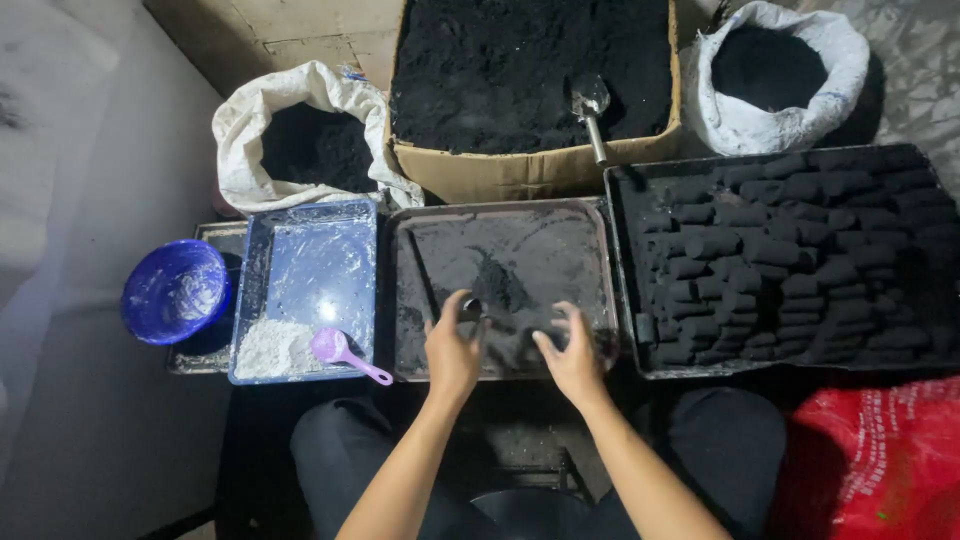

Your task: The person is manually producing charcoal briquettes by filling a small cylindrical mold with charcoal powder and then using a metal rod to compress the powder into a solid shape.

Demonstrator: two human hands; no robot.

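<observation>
A dark metal tray [430,225] dusted with black powder lies in front of me, with a small heap of black powder [505,290] near its middle. My left hand [452,345] and my right hand [572,352] rest over the tray's near edge, fingers curled and blackened, with a dark lump [515,345] between them. Whether either hand grips the lump is unclear. To the right, a black tray [625,270] is filled with rows of several dark cylindrical briquettes [780,270].
A blue tray [310,260] holds white powder [265,345] and a purple scoop [340,350]; a blue bowl [175,290] sits left of it. Behind are a cardboard box [500,170] of black powder with a metal scoop [592,105], two white sacks [250,130] [740,120], and a red bag [880,460].
</observation>
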